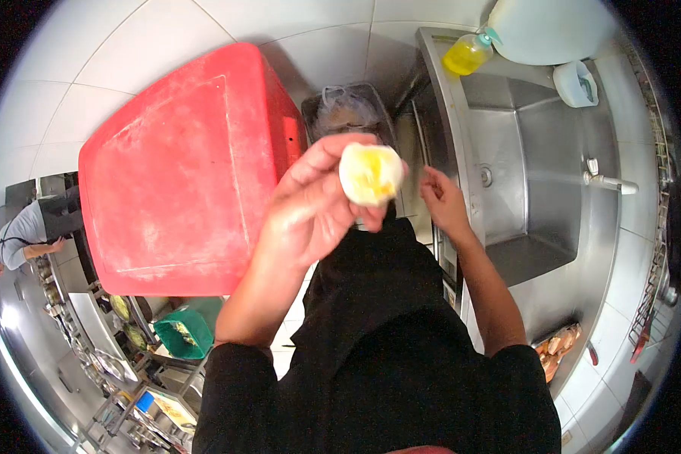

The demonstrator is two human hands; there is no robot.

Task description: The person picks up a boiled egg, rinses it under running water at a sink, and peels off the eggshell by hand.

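Observation:
A small round white piece with a wet yellow middle [371,175] is held up near the centre of the view. My left hand [314,193] grips it between thumb and fingers, beside the large red bin [174,181]. What exactly the piece is, I cannot tell. My right hand [445,200] hangs lower, by the near edge of the steel sink [499,136], with its fingers bent together; whether it holds something small is not visible.
A bin with a clear plastic bag [348,110] stands beyond my hands. The sink counter holds a yellow soap bottle [467,54] and a white cup [575,83]. Farther left are a green container [189,329] and a person [26,234].

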